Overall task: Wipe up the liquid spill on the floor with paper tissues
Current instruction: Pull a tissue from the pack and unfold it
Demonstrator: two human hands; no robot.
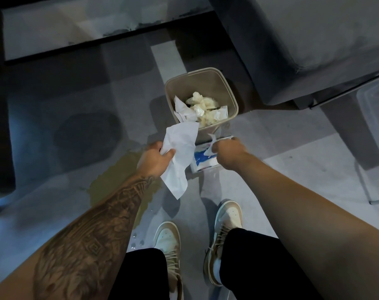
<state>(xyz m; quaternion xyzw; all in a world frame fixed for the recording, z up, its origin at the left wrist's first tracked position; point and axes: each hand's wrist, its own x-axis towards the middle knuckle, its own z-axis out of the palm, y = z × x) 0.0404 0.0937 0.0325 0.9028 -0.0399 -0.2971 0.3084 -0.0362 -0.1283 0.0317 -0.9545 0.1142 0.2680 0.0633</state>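
Note:
A yellowish liquid spill (110,180) spreads over the grey floor at left of centre, partly hidden under my tattooed left forearm. My left hand (155,158) grips a bunch of white paper tissues (179,154) that hang above the floor. My right hand (227,154) pinches a small white tissue (210,146) sticking up from the blue-and-white tissue pack (203,162) on the floor. Small droplets (136,241) lie near my left shoe.
A beige waste bin (229,87) holding crumpled used tissues stands just beyond the tissue pack. A dark sofa (314,40) fills the upper right, a low table (65,29) the upper left. A clear plastic box (374,135) sits at the right edge. My shoes (227,215) stand below.

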